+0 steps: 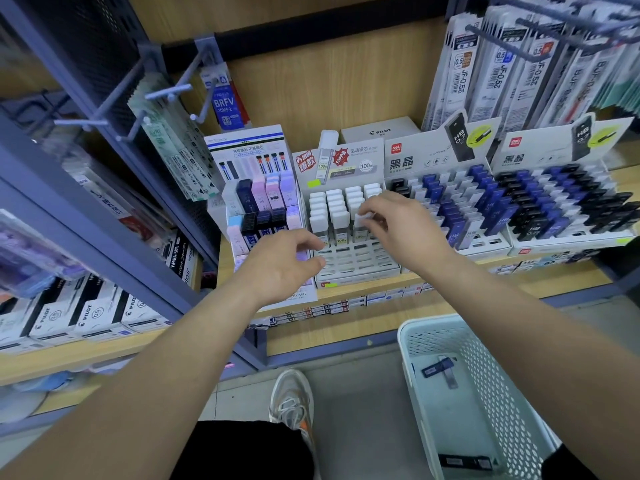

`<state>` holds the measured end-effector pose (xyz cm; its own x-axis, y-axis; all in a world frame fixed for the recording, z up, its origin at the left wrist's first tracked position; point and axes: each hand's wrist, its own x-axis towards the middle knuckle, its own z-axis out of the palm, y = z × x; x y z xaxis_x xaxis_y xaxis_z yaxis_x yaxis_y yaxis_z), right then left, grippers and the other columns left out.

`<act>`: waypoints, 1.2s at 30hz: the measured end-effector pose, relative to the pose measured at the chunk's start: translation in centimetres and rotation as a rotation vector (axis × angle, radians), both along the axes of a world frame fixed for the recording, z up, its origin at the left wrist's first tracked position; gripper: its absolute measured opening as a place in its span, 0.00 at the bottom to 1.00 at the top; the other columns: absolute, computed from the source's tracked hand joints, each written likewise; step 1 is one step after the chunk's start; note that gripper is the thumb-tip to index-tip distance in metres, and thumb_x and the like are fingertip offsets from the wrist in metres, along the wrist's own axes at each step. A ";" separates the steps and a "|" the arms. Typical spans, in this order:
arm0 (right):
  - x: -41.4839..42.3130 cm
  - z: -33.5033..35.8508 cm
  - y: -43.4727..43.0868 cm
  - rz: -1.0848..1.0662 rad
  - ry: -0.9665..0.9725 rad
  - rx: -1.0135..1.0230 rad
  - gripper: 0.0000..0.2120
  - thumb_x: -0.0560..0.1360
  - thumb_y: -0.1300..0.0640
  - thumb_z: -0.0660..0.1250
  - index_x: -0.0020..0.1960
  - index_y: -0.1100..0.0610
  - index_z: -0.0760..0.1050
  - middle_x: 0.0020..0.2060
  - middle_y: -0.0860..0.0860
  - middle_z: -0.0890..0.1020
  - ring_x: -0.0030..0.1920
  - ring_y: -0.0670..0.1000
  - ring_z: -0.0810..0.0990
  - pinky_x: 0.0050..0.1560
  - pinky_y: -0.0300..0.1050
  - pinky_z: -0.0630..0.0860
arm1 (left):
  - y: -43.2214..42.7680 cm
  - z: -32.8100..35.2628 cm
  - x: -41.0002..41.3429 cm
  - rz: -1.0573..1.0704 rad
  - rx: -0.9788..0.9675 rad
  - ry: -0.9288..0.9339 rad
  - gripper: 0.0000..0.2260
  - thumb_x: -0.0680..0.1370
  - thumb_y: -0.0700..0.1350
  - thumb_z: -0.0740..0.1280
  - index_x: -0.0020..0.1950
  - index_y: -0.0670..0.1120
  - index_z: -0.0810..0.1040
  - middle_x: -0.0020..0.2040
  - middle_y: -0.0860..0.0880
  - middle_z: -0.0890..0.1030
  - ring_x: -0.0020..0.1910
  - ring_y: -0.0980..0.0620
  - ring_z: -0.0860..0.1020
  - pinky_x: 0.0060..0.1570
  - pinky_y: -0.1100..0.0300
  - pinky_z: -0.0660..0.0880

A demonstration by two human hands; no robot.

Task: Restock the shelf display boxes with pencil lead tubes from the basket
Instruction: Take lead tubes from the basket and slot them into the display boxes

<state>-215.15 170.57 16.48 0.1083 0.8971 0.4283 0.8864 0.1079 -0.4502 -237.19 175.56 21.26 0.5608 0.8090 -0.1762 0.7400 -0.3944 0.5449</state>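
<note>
A white display box (360,268) stands in the middle of the wooden shelf, with rows of white-capped lead tubes (335,211) at its back and bare slots at its front. My right hand (398,223) pinches the white cap of one tube (363,218) in the third column of that box. My left hand (287,263) hovers at the box's front left corner, fingers loosely curled, holding nothing. The pale basket (415,344) sits on the floor at lower right with dark lead tubes (438,368) lying in it.
Two display boxes of blue and black tubes (540,202) fill the shelf to the right. A box of pastel and navy tubes (258,202) stands to the left. Hanging refill packs (519,64) project above on hooks. My shoe (291,400) is on the floor beside the basket.
</note>
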 end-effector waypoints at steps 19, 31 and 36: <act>0.6 3.2 -3.9 -0.023 -0.015 -0.159 0.16 0.77 0.54 0.68 0.65 0.53 0.78 0.58 0.50 0.76 0.51 0.50 0.77 0.54 0.49 0.77 | -1.8 0.6 1.9 -0.091 0.093 0.029 0.14 0.80 0.50 0.68 0.66 0.51 0.77 0.64 0.53 0.78 0.62 0.52 0.77 0.58 0.62 0.68; 9.2 -2.3 -21.6 -0.331 0.178 -0.528 0.04 0.76 0.54 0.72 0.49 0.53 0.80 0.47 0.49 0.82 0.41 0.47 0.80 0.38 0.35 0.69 | -12.1 -6.5 5.7 -0.465 0.006 0.161 0.13 0.79 0.49 0.69 0.62 0.49 0.78 0.57 0.52 0.80 0.56 0.52 0.78 0.58 0.57 0.74; 10.1 -10.9 -27.5 -0.501 0.330 -0.736 0.09 0.77 0.52 0.71 0.55 0.55 0.80 0.49 0.50 0.81 0.45 0.50 0.78 0.46 0.39 0.68 | -16.3 -13.5 8.2 -0.576 -0.079 0.262 0.15 0.78 0.50 0.69 0.63 0.48 0.78 0.59 0.51 0.80 0.57 0.50 0.78 0.58 0.54 0.75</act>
<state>-205.02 143.02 5.60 0.5682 0.7460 -0.3472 0.5685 -0.6610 -0.4898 -228.99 159.24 7.76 0.8324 0.3691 -0.4134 0.5337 -0.7350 0.4183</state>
